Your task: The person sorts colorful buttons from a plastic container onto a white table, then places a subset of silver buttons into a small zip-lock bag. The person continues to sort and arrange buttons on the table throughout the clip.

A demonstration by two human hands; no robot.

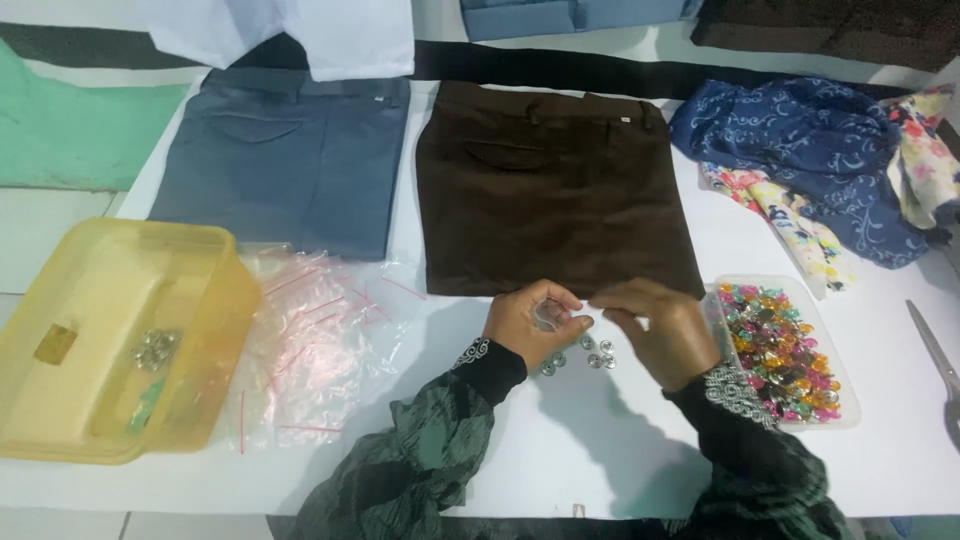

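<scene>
At lower centre, my left hand and right hand pinch a small clear plastic bag between their fingers, above silver buttons on the white counter. Brown trousers lie just beyond; a tray of coloured gems sits right.

Left hand and right hand pinch a small clear bag above silver buttons on white counter; brown trousers behind; tray of coloured gems just right.

You are facing: brown trousers; blue-grey trousers; navy cloth swirling in pale blue; floral cloth in pink and yellow; yellow tub; clear bags showing red strips; multicoloured gems; silver studs; white table.
</scene>
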